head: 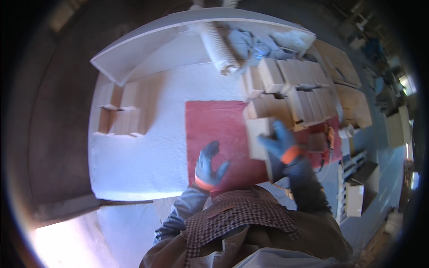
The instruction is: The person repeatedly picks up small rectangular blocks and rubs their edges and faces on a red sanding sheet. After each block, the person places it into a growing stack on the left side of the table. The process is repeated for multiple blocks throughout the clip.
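Observation:
My left hand [208, 167], in a blue-grey glove with an orange cuff, is over the red mat [214, 125]. Its thumb and fingers are apart, and nothing is between them. A pale wooden block or box [258, 140] stands at the mat's right part, close to the near end of the stacked wood. Against its right edge is my right hand [280, 142], gloved the same way and slightly blurred. The right thumb overlaps the block's face; whether the fingers grip it cannot be told.
Rows of wooden pieces [301, 77] fill the right back of the white table [134, 167]. A smaller group [129, 114] sits at left. A ribbed hose [218, 47] hangs beneath the pale hood [154, 40]. An open cardboard box [355, 197] lies at right.

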Available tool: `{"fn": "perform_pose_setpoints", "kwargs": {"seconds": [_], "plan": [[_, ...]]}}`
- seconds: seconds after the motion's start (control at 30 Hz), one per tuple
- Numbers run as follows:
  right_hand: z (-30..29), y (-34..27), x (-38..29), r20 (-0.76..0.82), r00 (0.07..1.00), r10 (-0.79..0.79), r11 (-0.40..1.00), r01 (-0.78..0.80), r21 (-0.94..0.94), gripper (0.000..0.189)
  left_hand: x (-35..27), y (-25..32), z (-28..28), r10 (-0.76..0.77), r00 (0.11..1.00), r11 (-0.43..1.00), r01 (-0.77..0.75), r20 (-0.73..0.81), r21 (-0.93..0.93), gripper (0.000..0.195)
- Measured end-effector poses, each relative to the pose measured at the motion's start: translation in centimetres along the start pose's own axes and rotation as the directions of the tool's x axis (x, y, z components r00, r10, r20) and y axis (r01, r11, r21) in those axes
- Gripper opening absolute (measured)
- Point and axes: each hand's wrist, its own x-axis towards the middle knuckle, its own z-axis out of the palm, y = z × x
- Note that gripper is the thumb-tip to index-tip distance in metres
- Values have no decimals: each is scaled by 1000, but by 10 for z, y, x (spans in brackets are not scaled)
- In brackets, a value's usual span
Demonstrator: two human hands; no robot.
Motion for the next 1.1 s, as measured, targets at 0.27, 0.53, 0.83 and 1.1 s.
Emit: {"fn": "perform_pose_setpoints", "kwargs": {"seconds": [0.27,0.53,0.83,1.1], "plan": [[-71,2,49,-352,929,-115,552,-235,-800,77,82,-190,-148,-117,832,507,520,-542,688,84],[-8,-34,29,-341,862,-375,844,164,-511,64,55,-263,-157,-260,864,92,466,-430,880,60],[106,-9,15,-30,965,-261,954,253,-161,42,14,-210,-139,-84,800,674,485,-595,557,44],[183,21,44,72,946,-315,916,323,-237,42,-122,-83,9,-328,895,928,365,-303,75,69]]}}
